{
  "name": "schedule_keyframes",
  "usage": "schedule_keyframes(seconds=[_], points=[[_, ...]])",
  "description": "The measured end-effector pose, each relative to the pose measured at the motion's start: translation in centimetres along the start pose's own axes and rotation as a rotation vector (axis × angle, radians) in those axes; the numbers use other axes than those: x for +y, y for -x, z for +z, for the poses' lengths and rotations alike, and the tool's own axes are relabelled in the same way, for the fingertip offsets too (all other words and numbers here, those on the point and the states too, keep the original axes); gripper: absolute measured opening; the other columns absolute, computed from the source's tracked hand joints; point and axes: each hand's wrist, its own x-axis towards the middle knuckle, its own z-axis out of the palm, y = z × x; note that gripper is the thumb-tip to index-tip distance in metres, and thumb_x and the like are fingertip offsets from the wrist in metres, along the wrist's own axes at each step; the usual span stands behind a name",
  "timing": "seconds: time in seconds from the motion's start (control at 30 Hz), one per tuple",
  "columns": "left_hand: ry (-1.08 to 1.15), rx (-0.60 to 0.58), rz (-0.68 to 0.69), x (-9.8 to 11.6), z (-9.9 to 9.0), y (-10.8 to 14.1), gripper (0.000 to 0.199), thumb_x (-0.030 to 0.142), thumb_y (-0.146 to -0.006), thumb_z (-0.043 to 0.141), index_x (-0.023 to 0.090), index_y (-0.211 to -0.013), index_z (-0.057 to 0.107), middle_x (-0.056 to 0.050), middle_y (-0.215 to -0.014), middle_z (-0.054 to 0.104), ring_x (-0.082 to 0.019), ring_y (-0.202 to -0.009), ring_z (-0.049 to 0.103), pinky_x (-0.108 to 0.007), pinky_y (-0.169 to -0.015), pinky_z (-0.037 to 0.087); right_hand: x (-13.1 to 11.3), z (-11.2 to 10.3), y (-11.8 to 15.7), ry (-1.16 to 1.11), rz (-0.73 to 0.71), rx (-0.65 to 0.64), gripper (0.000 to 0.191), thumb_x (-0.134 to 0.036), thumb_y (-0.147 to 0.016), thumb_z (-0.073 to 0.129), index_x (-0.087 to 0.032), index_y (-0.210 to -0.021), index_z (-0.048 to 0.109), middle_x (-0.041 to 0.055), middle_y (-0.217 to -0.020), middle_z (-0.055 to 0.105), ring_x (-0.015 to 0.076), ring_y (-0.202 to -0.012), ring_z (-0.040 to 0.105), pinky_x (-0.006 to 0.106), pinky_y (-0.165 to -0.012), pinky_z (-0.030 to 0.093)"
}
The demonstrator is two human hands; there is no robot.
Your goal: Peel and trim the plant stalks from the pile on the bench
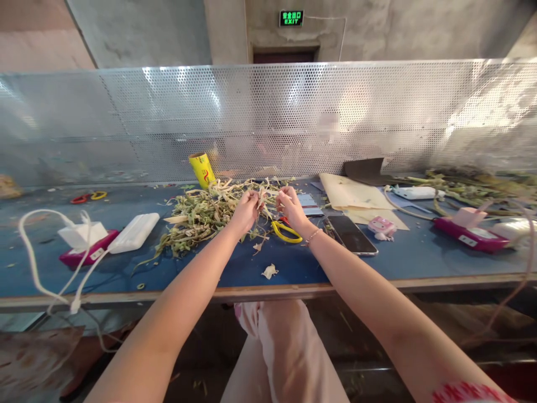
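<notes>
Over the right edge of a heap of dried plants (201, 215), my left hand (247, 209) is closed on a dried plant piece (262, 197), pale and frayed. My right hand (290, 202) is held a little to its right with the fingers pinched together; whatever is between them is too small to make out. Just below that hand lie yellow-handled scissors (287, 232) with some red on them. A pale dry scrap (269, 271) rests on the blue table (235, 274) nearer to me.
A yellow roll (202, 170) stands behind the heap. To the right lie a phone (351, 235), a pink case (381, 227) and brown paper (356, 193). Power banks (134, 232), magenta sockets (470, 234) and loose cables flank the work. A perforated metal screen (235, 117) closes the back.
</notes>
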Motion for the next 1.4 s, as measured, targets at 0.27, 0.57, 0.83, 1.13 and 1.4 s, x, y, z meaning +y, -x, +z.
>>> schedule_keyframes(seconds=[0.27,0.57,0.83,1.13,1.4], points=[[-0.005,-0.037,0.034,-0.8,0.0,0.0,0.014,0.009,-0.076,0.047,0.016,-0.065,0.044,0.004,-0.058,0.043,-0.006,-0.054,0.044,-0.020,-0.058,0.037,-0.3,1.4,0.4,0.467,-0.073,-0.010,0.029,-0.045,-0.066,0.055,-0.019,-0.066,0.042,-0.0042,-0.060,0.042,0.0089,-0.056,0.038,0.024,-0.056,0.033],[-0.067,-0.085,-0.016,-0.8,0.3,0.1,0.014,0.007,-0.076,0.044,0.016,-0.065,0.044,0.004,-0.056,0.044,-0.007,-0.050,0.041,-0.021,-0.056,0.034,0.0,1.4,-0.2,0.604,-0.144,-0.070,0.014,-0.031,-0.072,0.044,-0.019,-0.064,0.040,-0.0036,-0.060,0.043,0.0104,-0.058,0.041,0.025,-0.059,0.032],[-0.106,-0.077,-0.008,-1.3,-0.1,-0.6,0.015,0.017,-0.081,0.044,0.017,-0.067,0.040,0.005,-0.053,0.041,-0.007,-0.046,0.039,-0.021,-0.051,0.033,-0.3,1.3,-0.1,0.171,0.108,-0.185,0.016,-0.024,-0.070,0.046,-0.018,-0.056,0.040,-0.0048,-0.053,0.043,0.0069,-0.054,0.042,0.022,-0.057,0.038],[-0.285,-0.173,0.134,-1.4,-1.4,-0.9,0.018,0.028,-0.081,0.047,0.018,-0.067,0.040,0.005,-0.056,0.036,-0.007,-0.048,0.034,-0.020,-0.050,0.029,-2.6,0.8,0.7,-0.204,0.449,-0.299,0.012,-0.013,-0.066,0.060,-0.015,-0.071,0.049,-0.0002,-0.063,0.057,0.0020,-0.048,0.043,0.013,-0.043,0.034],[-0.382,-0.231,0.256,-0.5,-0.7,0.5,0.028,0.042,-0.077,0.052,0.019,-0.067,0.041,0.003,-0.063,0.038,-0.008,-0.054,0.033,-0.021,-0.052,0.028,-4.0,1.0,1.0,-0.248,0.537,-0.322,0.008,-0.013,-0.072,0.043,-0.015,-0.065,0.047,-0.0073,-0.047,0.030,0.0029,-0.038,0.021,0.016,-0.036,0.018]])
